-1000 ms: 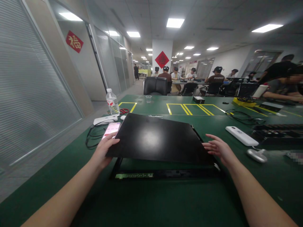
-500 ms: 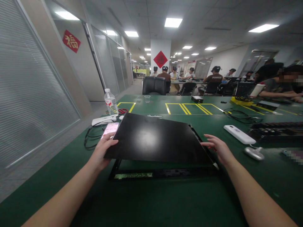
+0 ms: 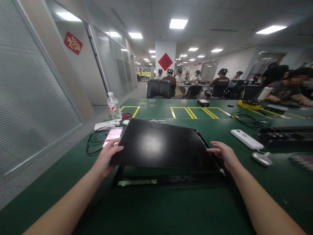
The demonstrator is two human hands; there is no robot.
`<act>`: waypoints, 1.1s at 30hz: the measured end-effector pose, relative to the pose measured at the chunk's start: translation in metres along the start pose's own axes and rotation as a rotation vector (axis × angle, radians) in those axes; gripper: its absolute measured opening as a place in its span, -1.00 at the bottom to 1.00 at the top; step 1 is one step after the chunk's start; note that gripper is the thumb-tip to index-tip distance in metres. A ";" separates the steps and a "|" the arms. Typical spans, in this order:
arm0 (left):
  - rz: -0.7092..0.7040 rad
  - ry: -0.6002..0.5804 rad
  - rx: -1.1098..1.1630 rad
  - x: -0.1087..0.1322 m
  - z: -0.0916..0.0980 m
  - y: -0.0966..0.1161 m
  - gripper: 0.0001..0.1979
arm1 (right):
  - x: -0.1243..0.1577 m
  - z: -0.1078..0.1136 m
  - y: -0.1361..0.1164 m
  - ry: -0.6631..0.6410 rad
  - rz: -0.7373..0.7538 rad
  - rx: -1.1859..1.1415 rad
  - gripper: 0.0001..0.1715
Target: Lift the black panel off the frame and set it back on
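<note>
A thin black LCD panel [image 3: 168,143] is tilted over a black rectangular bezel frame [image 3: 181,179] lying on the green table. Its left side is raised above the frame; its right side is down by the frame's right edge. My left hand [image 3: 107,154] grips the panel's left edge, thumb on top and fingers partly hidden. At the panel's right edge is my right hand [image 3: 225,155], its fingers stretched out, fingertips touching or very near the edge. A strip of green circuit board [image 3: 137,182] shows along the frame's near left part.
Left of the panel are a lit phone [image 3: 113,134], a white power bank [image 3: 107,125] with a black cable, and a water bottle [image 3: 114,106]. Another white power bank [image 3: 246,139] and a silver mouse-shaped item [image 3: 262,159] lie to the right. Co-workers sit farther off.
My left hand and the panel's left side have shifted very slightly right. The right hand stays at the panel's right edge.
</note>
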State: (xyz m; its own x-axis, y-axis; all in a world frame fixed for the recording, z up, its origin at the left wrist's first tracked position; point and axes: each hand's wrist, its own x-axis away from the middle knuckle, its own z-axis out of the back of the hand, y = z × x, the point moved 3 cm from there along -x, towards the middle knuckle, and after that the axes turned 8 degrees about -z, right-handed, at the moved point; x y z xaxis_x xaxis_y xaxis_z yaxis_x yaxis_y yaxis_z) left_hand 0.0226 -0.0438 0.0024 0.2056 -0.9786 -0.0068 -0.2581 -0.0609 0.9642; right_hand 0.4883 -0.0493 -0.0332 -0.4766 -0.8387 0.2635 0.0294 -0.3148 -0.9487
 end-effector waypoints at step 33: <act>0.064 -0.037 0.015 0.002 -0.009 -0.017 -0.55 | -0.013 0.010 0.006 0.118 0.115 0.213 -0.74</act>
State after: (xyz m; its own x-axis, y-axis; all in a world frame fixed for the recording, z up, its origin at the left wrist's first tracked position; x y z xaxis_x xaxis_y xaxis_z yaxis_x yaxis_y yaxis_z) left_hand 0.0363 -0.0424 -0.0117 0.1537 -0.9871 0.0449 -0.2838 -0.0005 0.9589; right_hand 0.5040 -0.0450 -0.0409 -0.5580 -0.8208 0.1219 0.2676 -0.3171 -0.9099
